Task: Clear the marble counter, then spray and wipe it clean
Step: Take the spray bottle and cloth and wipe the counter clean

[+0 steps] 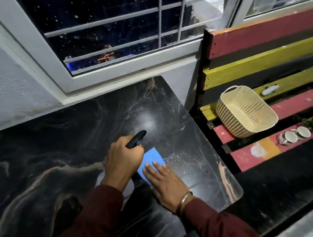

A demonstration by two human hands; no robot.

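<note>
**Spray bottle and cloth at work on the dark marble**

We see the black marble counter (66,141) filling the lower left and centre of the frame, veined with pale and rust streaks, and a bright glare sits on it just above centre. The left hand (124,156) is wrapped around the neck of a spray bottle (136,139), fingers closed on it; the black nozzle points toward the upper right, and a bit of blue shows at the trigger. The bottle's white body peeks out below the wrist. Just to the right, the right hand (164,181) lies flat on a blue cloth (150,162), fingers straight and slightly spread, pressing the cloth onto the marble. A metal bangle (185,200) circles that wrist, and both arms wear maroon sleeves (95,217).

At the upper left and centre, a white-framed window (113,66) with bars looks out on darkness. At the right of the frame stands a bench (267,38) of red and yellow slats. On it we find a cream perforated basket (246,111) tipped on its side, and nearby, lower right of it, two white cups (296,134) also lying on their sides.
</note>
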